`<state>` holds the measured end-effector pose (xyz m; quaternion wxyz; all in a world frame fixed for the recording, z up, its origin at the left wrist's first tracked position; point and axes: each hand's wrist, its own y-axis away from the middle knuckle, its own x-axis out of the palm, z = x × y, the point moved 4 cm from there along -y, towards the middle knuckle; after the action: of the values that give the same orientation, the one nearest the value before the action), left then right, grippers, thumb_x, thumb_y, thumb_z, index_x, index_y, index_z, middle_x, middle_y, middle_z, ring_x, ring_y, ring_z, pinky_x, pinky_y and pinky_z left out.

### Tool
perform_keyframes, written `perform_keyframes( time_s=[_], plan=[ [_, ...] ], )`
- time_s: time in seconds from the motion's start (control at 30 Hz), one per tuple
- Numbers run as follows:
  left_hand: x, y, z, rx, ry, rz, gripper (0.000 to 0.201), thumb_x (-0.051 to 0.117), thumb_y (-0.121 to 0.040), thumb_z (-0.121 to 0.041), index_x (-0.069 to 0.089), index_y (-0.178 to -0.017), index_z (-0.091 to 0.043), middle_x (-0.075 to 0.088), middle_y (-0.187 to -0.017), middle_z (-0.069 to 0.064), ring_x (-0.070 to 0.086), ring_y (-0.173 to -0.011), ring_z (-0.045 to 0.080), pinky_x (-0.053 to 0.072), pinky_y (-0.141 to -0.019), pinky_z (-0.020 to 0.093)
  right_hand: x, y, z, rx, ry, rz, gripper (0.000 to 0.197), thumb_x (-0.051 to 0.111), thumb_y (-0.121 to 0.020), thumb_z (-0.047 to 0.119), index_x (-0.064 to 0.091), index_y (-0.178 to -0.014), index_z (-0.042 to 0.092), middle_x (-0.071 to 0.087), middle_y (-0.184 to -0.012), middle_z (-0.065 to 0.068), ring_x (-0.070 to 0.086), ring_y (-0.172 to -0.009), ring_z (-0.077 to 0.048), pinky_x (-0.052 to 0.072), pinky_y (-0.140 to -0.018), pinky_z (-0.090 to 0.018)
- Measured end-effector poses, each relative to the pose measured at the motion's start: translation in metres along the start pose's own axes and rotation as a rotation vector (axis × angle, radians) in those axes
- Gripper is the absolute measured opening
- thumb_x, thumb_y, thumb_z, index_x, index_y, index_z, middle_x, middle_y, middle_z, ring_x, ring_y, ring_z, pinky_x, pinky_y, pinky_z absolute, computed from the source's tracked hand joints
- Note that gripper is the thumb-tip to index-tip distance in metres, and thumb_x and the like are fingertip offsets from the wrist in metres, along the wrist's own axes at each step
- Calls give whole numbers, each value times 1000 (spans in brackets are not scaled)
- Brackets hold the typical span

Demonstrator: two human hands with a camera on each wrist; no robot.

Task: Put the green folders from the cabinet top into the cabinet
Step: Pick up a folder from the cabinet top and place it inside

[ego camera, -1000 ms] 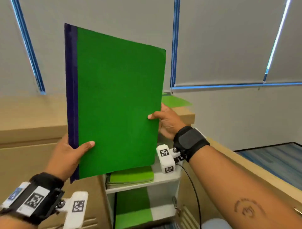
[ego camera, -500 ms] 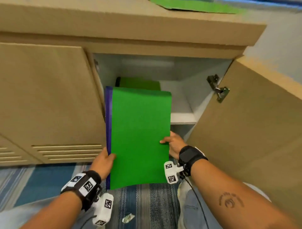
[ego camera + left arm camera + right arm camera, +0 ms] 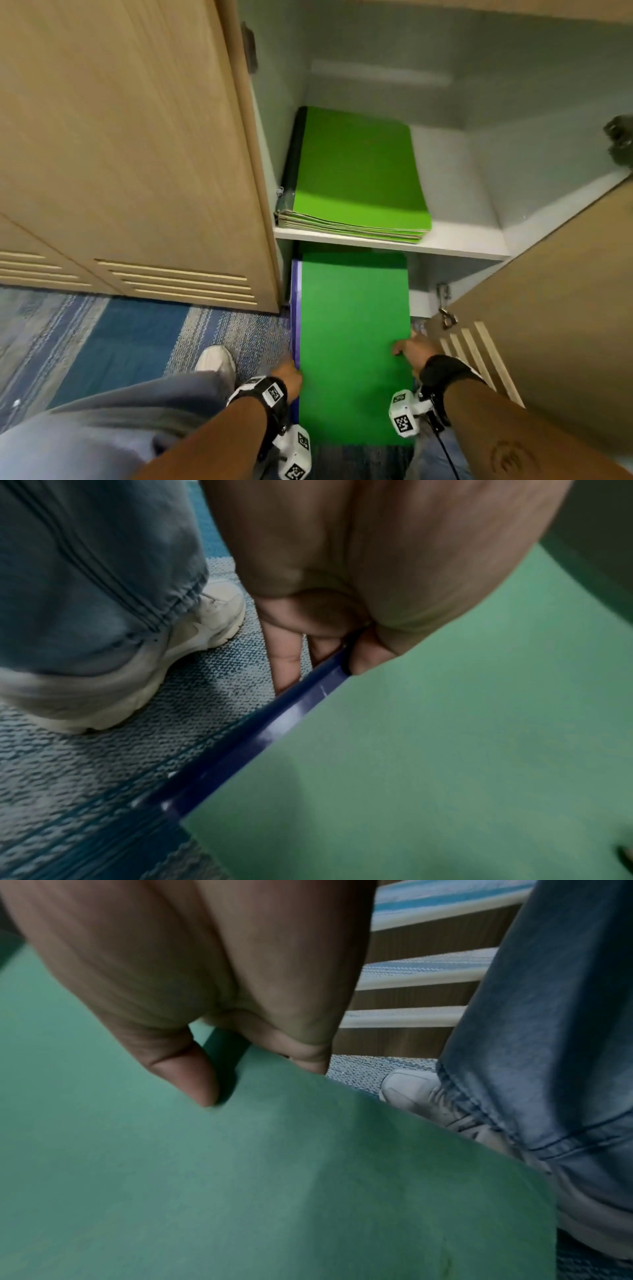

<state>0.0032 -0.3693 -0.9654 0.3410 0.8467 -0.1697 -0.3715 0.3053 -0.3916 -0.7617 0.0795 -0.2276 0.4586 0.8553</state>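
Observation:
A green folder [image 3: 352, 342] with a dark blue spine lies nearly flat between my hands, its far end under the white shelf [image 3: 445, 248] in the cabinet's lower compartment. My left hand [image 3: 289, 373] pinches the blue spine edge [image 3: 298, 712], thumb on top and fingers beneath. My right hand [image 3: 412, 349] grips the folder's right edge [image 3: 342, 1093], thumb on the green cover. A stack of green folders [image 3: 356, 171] rests on the shelf above.
The left cabinet door [image 3: 137, 154] is closed; the right door [image 3: 548, 308] stands open beside my right arm, with hinges on its inner edge. My legs in jeans and white shoes [image 3: 215, 358] stand on blue patterned carpet [image 3: 120, 335].
The folder came down from upright in front of the window, past the upper shelf, and now reaches into the lower compartment. My view has dropped lower and closer to the cabinet.

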Motion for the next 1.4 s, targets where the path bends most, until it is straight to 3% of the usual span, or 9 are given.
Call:
perform_keyframes(
  time_s=[0.1,0.23,0.5,0.6,0.67,0.83,1.0,1.23,1.4],
  plan=[
    [-43,51,-69,51,124,-52,18,54,-85,-15,60,-100,-23,67,-95,7,62,-86,25,50,-79,31,-5,-23,13,-28,-14,-77,25,59,-86,1,53,-111,2,55,-108,-10,55,-102,-29,46,-84,-33],
    [-80,47,-118,123,257,-93,31,54,-85,-6,64,-109,-22,71,-101,6,66,-89,27,53,-83,35,-8,-69,24,-70,-208,-159,45,59,-79,-7,48,-120,8,63,-112,-21,60,-97,-33,51,-89,-43],
    [-95,21,-148,131,531,20,48,67,-85,-1,48,-127,-16,63,-116,12,64,-97,29,53,-86,39,-13,-109,26,-82,-303,-141,44,44,-85,-16,57,-123,2,66,-104,-26,61,-82,-31,55,-72,-41],
    [-88,10,-129,6,376,49,81,85,-64,-12,41,-132,-10,66,-109,13,66,-96,33,56,-84,47,-11,-117,32,-105,-312,-135,50,40,-85,-19,51,-129,0,63,-114,-29,60,-80,-30,54,-64,-31],
    [-81,7,-122,30,187,72,97,88,-53,-21,37,-136,-14,60,-120,10,63,-104,30,53,-92,45,-8,-119,36,-110,-277,-117,51,40,-87,-18,47,-134,1,58,-127,-26,61,-95,-35,53,-81,-40],
    [-77,15,-146,329,-603,-61,116,83,-66,-28,6,-152,-25,2,-155,15,16,-143,37,22,-118,41,5,-126,56,-163,-144,-81,52,51,-85,-13,44,-135,-3,53,-135,-20,52,-122,-36,43,-99,-37],
    [-64,-2,-163,491,-1142,80,111,68,-77,-8,-13,-151,-24,-29,-156,11,-21,-144,34,0,-118,55,23,-140,65,-207,72,3,72,66,-81,-2,32,-145,2,44,-145,-16,46,-130,-31,39,-102,-29],
    [-77,-25,-159,388,-1160,109,88,47,-89,-1,-13,-152,-15,-21,-158,12,-15,-145,36,0,-120,48,49,-152,69,-280,717,10,115,84,-59,44,17,-151,26,19,-151,-18,33,-136,-39,37,-111,-40],
    [-71,-22,-157,381,-1093,133,86,46,-90,-1,-13,-151,-13,-21,-158,12,-15,-146,33,2,-120,47,68,-150,71,-391,1143,-14,129,83,-56,54,2,-153,27,7,-156,-18,24,-138,-44,31,-109,-53]
  ],
)
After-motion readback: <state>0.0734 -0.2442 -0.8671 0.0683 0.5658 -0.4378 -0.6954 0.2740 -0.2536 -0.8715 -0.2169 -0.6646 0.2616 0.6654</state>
